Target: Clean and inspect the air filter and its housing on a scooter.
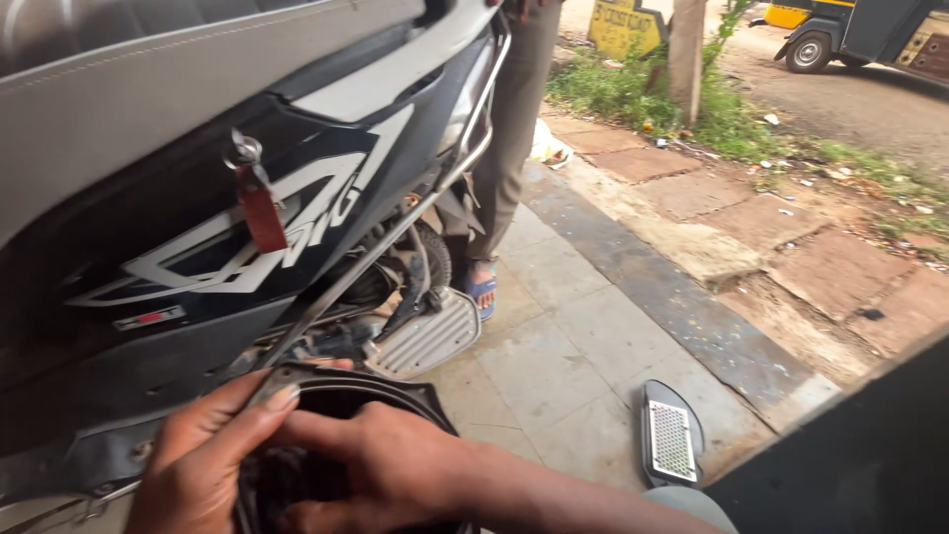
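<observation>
My left hand [203, 460] presses its fingers on the upper rim of a black round cover [395, 398] low on a dark scooter's side. My right hand [381, 465] lies across the same cover and grips its edge; its fingertips are hidden inside the dark opening. The scooter's black side panel [198, 237] with white graphics fills the left of the head view. A key with a red tag [259, 203] hangs from the lock under the grey seat [148, 89].
A ribbed grey footrest [427, 336] sticks out behind the cover. Another person's trousered leg and blue sandal [484, 289] stand by the scooter's rear. A loose black part with a mesh insert [672, 435] lies on the paving. Kerb, grass and parked vehicles lie beyond.
</observation>
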